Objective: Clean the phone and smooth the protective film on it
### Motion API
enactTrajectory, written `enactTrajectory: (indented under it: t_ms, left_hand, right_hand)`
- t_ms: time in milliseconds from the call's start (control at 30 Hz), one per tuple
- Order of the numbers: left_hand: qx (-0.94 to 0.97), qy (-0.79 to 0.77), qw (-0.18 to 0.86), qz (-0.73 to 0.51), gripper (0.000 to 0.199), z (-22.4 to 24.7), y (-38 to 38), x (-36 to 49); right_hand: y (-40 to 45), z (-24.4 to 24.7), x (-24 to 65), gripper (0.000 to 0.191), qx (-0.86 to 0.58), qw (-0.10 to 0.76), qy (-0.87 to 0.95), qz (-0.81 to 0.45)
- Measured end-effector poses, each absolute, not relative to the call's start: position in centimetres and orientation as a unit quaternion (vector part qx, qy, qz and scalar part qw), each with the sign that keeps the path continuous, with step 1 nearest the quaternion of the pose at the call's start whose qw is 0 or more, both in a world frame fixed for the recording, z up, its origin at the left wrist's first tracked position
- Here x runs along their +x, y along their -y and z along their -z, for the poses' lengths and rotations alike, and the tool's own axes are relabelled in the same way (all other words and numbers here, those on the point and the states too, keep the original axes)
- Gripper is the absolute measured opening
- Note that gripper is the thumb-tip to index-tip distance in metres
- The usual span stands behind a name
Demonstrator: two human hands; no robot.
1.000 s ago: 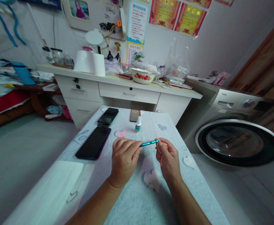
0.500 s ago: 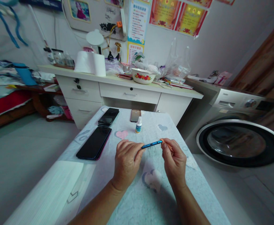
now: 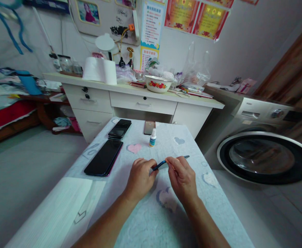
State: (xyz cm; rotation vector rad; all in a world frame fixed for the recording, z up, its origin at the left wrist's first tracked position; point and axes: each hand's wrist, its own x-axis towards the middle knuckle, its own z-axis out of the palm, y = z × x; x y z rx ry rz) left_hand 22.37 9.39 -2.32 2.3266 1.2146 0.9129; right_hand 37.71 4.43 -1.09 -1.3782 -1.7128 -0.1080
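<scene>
A thin blue phone [image 3: 162,163] is held above the table, seen nearly edge-on. Its near left end is gripped by my left hand [image 3: 141,176], thumb below and fingers on top. My right hand [image 3: 182,177] is closed, its fingertips pressed to the phone's edge near the middle. What those fingers pinch, if anything, is hidden. The phone's far end shows past my right knuckles. Beyond the hands a small white spray bottle [image 3: 152,138] with a blue and yellow label stands upright. Behind it lies a phone-shaped brownish case [image 3: 149,127].
A large black phone [image 3: 104,158] and a stack of smaller phones [image 3: 120,128] lie on the left of the cloth-covered table [image 3: 140,220]. A white desk [image 3: 140,100] with a floral bowl [image 3: 158,84] stands behind. At the right is a washing machine [image 3: 261,120].
The phone has turned so its far end points away to the right. My right hand has moved left from the phone's corner to mid-edge. My left hand still grips it, slightly lower.
</scene>
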Motion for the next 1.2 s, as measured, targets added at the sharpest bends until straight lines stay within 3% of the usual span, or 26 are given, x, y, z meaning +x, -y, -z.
enactTrajectory:
  t_ms: [267, 500, 800, 1200]
  left_hand:
    - [0.845, -0.448, 0.148, -0.252, 0.007, 3.7, -10.6, 21.8]
    - [0.85, -0.455, 0.154, -0.218, 0.007, 4.3, -11.2, 21.4]
    - [0.789, -0.413, 0.308, -0.334, 0.007, 2.4, -11.1, 21.0]
    - [0.787, -0.42, 0.316, -0.322, 0.006, 2.1, -11.1, 21.0]
  right_hand:
    - [-4.8, 2.5, 36.6, 0.021, -0.573, 0.366, 0.733, 0.007]
    - [-5.1, 3.1, 36.4, 0.023, -0.571, 0.353, 0.741, -0.013]
    - [-5.1, 3.1, 36.4, 0.022, -0.579, 0.348, 0.737, -0.012]
    - [-4.9, 3.1, 35.4, 0.022, -0.561, 0.339, 0.755, 0.002]
